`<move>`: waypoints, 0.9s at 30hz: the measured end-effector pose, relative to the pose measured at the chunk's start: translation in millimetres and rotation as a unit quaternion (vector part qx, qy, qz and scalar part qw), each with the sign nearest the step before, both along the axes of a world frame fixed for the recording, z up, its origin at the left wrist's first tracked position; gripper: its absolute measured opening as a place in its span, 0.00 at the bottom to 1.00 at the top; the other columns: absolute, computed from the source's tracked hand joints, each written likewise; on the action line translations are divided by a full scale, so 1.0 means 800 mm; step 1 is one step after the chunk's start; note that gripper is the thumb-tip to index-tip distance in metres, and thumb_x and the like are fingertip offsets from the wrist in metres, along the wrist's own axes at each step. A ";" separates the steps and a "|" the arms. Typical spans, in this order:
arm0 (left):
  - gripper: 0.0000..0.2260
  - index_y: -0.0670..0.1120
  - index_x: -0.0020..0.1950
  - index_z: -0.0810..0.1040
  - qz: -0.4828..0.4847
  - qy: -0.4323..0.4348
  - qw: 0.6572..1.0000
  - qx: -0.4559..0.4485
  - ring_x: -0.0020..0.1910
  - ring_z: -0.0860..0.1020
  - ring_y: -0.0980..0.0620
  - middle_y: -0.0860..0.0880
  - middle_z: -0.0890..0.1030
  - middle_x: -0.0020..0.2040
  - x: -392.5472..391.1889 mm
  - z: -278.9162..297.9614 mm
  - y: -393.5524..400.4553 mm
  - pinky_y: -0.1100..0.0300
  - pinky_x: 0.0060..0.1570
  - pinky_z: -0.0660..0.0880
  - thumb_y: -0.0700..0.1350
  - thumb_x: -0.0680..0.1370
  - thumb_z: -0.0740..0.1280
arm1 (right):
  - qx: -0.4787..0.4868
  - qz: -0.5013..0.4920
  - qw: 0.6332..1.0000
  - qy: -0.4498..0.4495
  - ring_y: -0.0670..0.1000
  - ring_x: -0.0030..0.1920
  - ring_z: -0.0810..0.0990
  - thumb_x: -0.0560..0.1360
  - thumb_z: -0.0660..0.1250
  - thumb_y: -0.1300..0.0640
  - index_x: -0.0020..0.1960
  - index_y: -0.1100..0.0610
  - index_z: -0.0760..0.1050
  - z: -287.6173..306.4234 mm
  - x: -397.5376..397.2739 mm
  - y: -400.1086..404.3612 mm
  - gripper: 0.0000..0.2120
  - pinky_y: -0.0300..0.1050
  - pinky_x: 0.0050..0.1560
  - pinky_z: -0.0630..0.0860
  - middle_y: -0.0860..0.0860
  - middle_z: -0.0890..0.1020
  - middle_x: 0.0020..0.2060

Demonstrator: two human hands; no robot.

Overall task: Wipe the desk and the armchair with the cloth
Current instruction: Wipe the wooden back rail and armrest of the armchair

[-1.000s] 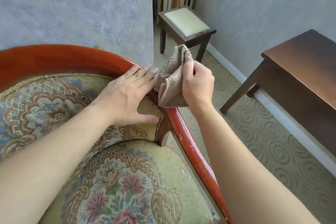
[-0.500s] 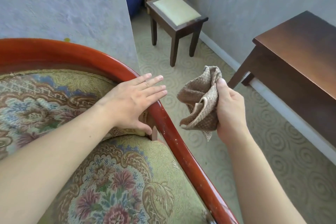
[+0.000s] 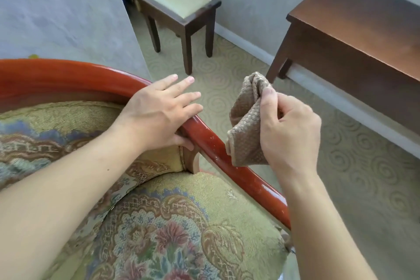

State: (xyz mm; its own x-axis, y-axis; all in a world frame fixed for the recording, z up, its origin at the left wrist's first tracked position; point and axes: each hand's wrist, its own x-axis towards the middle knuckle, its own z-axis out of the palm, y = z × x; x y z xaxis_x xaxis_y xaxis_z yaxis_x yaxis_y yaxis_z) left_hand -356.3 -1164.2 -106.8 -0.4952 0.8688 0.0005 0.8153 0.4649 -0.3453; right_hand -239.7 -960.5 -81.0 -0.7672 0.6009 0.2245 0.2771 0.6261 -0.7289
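The armchair (image 3: 229, 161) has a glossy red-brown wooden frame and floral tapestry upholstery; it fills the lower left. My left hand (image 3: 159, 116) lies over its curved rail with straight fingers spread past the wood and the thumb under the rail. My right hand (image 3: 288, 129) grips a bunched brown textured cloth (image 3: 246, 129) just right of the armrest; the cloth's lower edge hangs at the rail. The dark wooden desk (image 3: 354, 22) stands at the right by the wall.
A small dark stool (image 3: 179, 7) with a pale cushion stands at the back, in front of curtains. Patterned green carpet (image 3: 341, 177) covers the floor between chair, stool and desk. A grey wall panel rises behind the chair on the left.
My right hand carried the cloth off the armrest out to the right, then brought it back near the rail. My left hand slid forward along the rail and stays flat.
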 end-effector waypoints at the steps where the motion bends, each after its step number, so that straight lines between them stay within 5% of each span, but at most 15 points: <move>1: 0.38 0.47 0.67 0.80 -0.003 -0.002 1.000 0.007 0.74 0.70 0.41 0.45 0.78 0.69 -0.001 -0.001 0.000 0.45 0.74 0.65 0.72 0.67 0.71 | 0.000 -0.005 1.000 -0.005 0.52 0.39 0.77 0.83 0.59 0.48 0.39 0.57 0.78 -0.005 0.003 -0.015 0.20 0.50 0.41 0.69 0.50 0.79 0.35; 7: 0.20 0.44 0.52 0.84 -0.045 0.031 0.993 0.106 0.58 0.82 0.45 0.48 0.86 0.52 -0.001 -0.011 0.002 0.51 0.56 0.76 0.58 0.71 0.70 | 0.052 0.036 0.993 -0.097 0.54 0.58 0.80 0.84 0.55 0.45 0.67 0.52 0.78 -0.060 0.002 -0.104 0.20 0.50 0.61 0.71 0.50 0.83 0.56; 12: 0.10 0.43 0.43 0.81 -0.067 0.066 0.982 0.162 0.46 0.83 0.42 0.45 0.84 0.42 -0.002 -0.022 0.001 0.51 0.52 0.74 0.48 0.73 0.64 | 0.109 -0.049 0.988 -0.095 0.56 0.73 0.70 0.84 0.50 0.47 0.73 0.59 0.71 -0.090 -0.007 -0.151 0.25 0.57 0.75 0.62 0.55 0.76 0.69; 17: 0.11 0.44 0.37 0.74 -0.060 0.095 0.979 0.169 0.37 0.79 0.39 0.44 0.78 0.35 -0.002 -0.024 0.003 0.51 0.48 0.71 0.48 0.75 0.58 | 0.153 -0.085 0.983 -0.056 0.56 0.67 0.76 0.84 0.52 0.45 0.73 0.58 0.71 -0.111 -0.012 -0.155 0.25 0.56 0.69 0.69 0.54 0.78 0.67; 27: 0.31 0.46 0.45 0.80 -0.060 0.087 0.980 0.169 0.42 0.82 0.40 0.45 0.84 0.42 -0.006 -0.030 0.002 0.50 0.47 0.71 0.74 0.73 0.62 | 0.188 -0.124 0.971 -0.074 0.56 0.53 0.79 0.84 0.55 0.44 0.67 0.55 0.76 -0.130 0.032 -0.127 0.21 0.53 0.62 0.69 0.52 0.81 0.55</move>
